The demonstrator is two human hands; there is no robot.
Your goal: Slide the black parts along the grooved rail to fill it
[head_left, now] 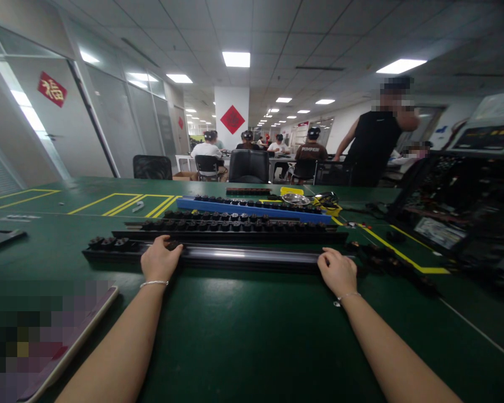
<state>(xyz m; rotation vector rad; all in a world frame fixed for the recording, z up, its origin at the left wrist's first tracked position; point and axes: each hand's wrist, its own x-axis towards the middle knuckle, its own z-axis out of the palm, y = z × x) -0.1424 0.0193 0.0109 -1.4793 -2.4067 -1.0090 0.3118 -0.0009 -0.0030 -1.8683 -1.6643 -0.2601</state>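
Observation:
A long black rail [243, 256] lies across the green table [235, 336] in front of me, with a few small dark parts seated at its left end [109, 243]. My left hand [159, 260] rests on the rail left of its middle, fingers curled over the top. My right hand [338, 271] grips the rail near its right end, fingers bent over it. Behind it lie a second black rail [235, 226] filled with several dark parts and a blue rail [252, 207] also lined with parts.
A tablet [67, 341] lies at the near left. A dark machine with screens [462, 212] stands at the right. Loose dark parts [386, 260] sit right of the rail. A metal dish [296, 198] is behind. A standing person [373, 145] and seated people are beyond.

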